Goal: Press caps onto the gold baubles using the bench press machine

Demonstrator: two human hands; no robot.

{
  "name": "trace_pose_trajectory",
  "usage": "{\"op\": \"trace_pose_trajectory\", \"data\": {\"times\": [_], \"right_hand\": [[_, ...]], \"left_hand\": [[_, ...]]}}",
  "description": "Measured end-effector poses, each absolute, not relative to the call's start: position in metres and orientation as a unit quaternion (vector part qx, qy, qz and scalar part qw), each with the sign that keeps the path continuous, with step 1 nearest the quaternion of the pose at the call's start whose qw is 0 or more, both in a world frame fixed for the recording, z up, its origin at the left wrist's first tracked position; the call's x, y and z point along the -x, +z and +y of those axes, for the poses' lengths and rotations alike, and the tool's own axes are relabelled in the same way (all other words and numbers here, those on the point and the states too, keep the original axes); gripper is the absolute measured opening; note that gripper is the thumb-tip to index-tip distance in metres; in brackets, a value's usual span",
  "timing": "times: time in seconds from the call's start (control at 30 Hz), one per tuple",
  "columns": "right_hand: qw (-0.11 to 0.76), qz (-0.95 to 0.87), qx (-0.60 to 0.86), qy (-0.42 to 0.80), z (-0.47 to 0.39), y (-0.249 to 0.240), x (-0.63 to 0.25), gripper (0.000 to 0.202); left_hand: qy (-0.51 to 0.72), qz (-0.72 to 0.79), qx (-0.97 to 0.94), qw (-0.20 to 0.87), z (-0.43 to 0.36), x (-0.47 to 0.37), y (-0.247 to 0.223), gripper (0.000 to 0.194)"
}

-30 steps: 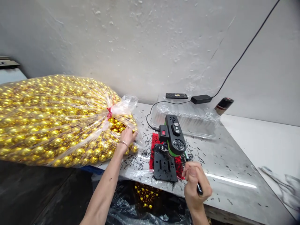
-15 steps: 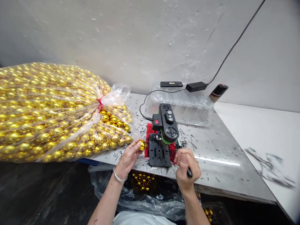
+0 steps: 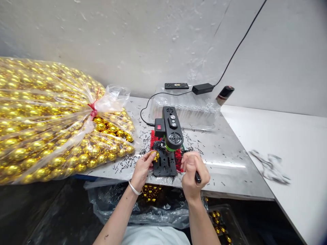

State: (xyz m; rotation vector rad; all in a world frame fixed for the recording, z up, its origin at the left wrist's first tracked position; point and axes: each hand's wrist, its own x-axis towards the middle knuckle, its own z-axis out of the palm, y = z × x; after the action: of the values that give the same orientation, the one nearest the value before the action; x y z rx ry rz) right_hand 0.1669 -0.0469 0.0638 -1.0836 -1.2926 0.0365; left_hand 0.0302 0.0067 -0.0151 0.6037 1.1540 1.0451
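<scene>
Pinched between the fingertips of my left hand (image 3: 143, 168) is a shiny gold ball (image 3: 156, 156), held over the left side of a small drill press's black base plate (image 3: 165, 170). The drill press (image 3: 173, 126) has a black head with round vents and a red switch. My right hand (image 3: 195, 173) is wrapped round the black-gripped lever (image 3: 198, 177) at the machine's right side. A red mat (image 3: 178, 160) strewn with black shavings lies under the base. The drill tip is hidden beneath the head.
A big clear bag of gold balls (image 3: 46, 119) fills the left. Behind the machine stands a clear plastic box (image 3: 194, 115), bearing a power adapter (image 3: 203, 88) and a black remote (image 3: 176, 85). Gloves (image 3: 270, 166) lie right. Below the edge hangs an open plastic bag (image 3: 107, 197) containing gold balls.
My left hand has brought the gold ball rightward, from beside the base plate to above its left edge. My right hand stays on the lever. The camera view has shifted to the right.
</scene>
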Motion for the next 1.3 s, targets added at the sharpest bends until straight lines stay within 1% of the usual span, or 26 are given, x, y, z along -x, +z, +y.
{"op": "trace_pose_trajectory", "data": {"times": [0.1, 0.23, 0.33, 0.4, 0.5, 0.57, 0.7, 0.83, 0.97, 1.13, 1.3], "right_hand": [[0.662, -0.579, 0.476, 0.018, -0.048, 0.062, -0.168, 0.031], [0.657, -0.585, 0.475, 0.02, -0.049, 0.059, -0.17, 0.027], [0.653, -0.587, 0.479, 0.016, -0.049, 0.059, -0.17, 0.025], [0.651, -0.59, 0.477, 0.011, -0.049, 0.059, -0.171, 0.024], [0.648, -0.598, 0.471, 0.006, -0.049, 0.058, -0.171, 0.025], [0.647, -0.601, 0.469, 0.006, -0.049, 0.058, -0.172, 0.027], [0.651, -0.605, 0.459, 0.004, -0.049, 0.058, -0.172, 0.027], [0.654, -0.614, 0.441, 0.009, -0.051, 0.045, -0.173, 0.03], [0.653, -0.622, 0.432, -0.014, -0.049, 0.011, -0.175, 0.03], [0.67, -0.616, 0.409, -0.069, -0.04, -0.028, -0.175, 0.036], [0.679, -0.603, 0.415, -0.065, -0.037, -0.037, -0.175, 0.037]], "left_hand": [[0.461, 0.545, -0.297, 0.634, 0.007, -0.036, -0.018, 0.056], [0.48, 0.52, -0.335, 0.622, 0.008, -0.043, -0.027, 0.053], [0.475, 0.504, -0.417, 0.589, 0.005, -0.046, -0.038, 0.047], [0.457, 0.506, -0.511, 0.523, 0.002, -0.047, -0.043, 0.04], [0.433, 0.494, -0.654, 0.375, -0.001, -0.047, -0.047, 0.032], [0.421, 0.478, -0.711, 0.298, -0.002, -0.048, -0.05, 0.03], [0.418, 0.467, -0.749, 0.213, 0.001, -0.052, -0.058, 0.029], [0.425, 0.465, -0.753, 0.189, 0.004, -0.054, -0.064, 0.029], [0.433, 0.455, -0.754, 0.192, 0.005, -0.054, -0.066, 0.029], [0.432, 0.458, -0.751, 0.198, 0.004, -0.054, -0.067, 0.029], [0.432, 0.459, -0.747, 0.21, 0.005, -0.054, -0.066, 0.029]]}}
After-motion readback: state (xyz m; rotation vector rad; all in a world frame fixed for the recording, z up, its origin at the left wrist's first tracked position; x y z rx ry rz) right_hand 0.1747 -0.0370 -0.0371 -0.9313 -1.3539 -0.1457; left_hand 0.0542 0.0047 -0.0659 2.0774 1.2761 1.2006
